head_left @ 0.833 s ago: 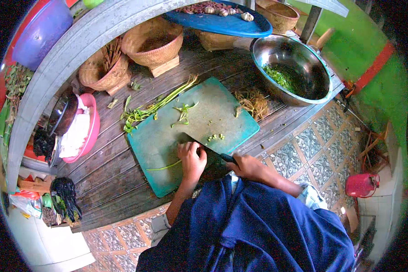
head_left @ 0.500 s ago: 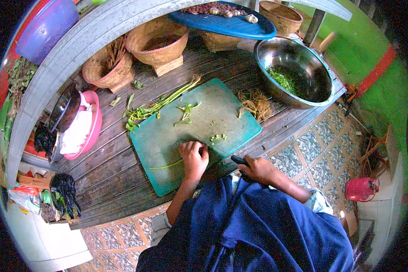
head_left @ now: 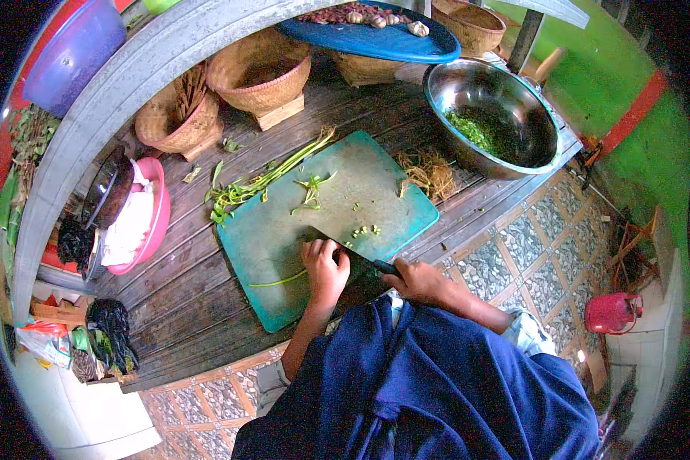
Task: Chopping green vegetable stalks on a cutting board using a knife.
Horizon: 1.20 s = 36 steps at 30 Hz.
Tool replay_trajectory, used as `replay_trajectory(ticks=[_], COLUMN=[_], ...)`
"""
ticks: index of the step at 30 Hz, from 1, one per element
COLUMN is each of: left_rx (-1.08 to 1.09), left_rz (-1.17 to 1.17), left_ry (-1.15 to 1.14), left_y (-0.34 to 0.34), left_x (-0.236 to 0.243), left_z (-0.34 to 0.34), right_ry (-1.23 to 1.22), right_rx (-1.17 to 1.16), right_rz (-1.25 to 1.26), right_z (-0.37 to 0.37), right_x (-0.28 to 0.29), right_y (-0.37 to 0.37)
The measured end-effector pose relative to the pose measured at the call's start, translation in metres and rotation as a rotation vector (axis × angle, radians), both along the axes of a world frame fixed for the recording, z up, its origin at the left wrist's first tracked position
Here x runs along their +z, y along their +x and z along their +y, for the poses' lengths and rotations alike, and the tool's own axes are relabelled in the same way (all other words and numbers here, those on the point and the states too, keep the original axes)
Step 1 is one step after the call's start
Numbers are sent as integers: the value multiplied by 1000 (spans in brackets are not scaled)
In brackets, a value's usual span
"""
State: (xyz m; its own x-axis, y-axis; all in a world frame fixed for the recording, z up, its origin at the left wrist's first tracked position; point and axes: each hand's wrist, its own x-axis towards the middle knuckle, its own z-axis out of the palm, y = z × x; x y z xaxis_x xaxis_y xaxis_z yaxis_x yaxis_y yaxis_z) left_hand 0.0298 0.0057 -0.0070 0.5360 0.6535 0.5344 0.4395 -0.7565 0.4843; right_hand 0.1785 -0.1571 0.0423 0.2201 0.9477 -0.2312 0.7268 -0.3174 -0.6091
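Knife (head_left: 383,267): over the board (head_left: 257,230), blade beside the left hand (head_left: 326,268)
Right hand (head_left: 419,281): grip clenched round the knife's handle
Left hand: grip curled on the stem (head_left: 280,281), which lies on the board
Bits (head_left: 364,231): on the board, beyond the blade

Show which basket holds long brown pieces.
The woven basket nearest the pink basin: long brown pieces stick up from it; none show in the other baskets.
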Motion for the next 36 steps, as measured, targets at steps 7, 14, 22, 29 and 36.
replay_trajectory(ticks=[7,14,22,29,36], left_rx=[-51,0,-2,45,-41], left_rz=[-83,-18,-10,67,10], left_ry=[-135,-50,-107,-18,-136], left_y=[-6,-8,-7,-19,-8], left_x=[0,1,2,7,2], left_z=[-1,-4,-3,-7,-4], right_ry=[18,-55,-3,23,48], right_rx=[-9,37,25,30,-83], right_rz=[-35,-53,18,-116,-164], right_z=[-28,-24,3,-25,-33], right_x=[24,27,1,1,5], right_y=[7,1,-6,3,22])
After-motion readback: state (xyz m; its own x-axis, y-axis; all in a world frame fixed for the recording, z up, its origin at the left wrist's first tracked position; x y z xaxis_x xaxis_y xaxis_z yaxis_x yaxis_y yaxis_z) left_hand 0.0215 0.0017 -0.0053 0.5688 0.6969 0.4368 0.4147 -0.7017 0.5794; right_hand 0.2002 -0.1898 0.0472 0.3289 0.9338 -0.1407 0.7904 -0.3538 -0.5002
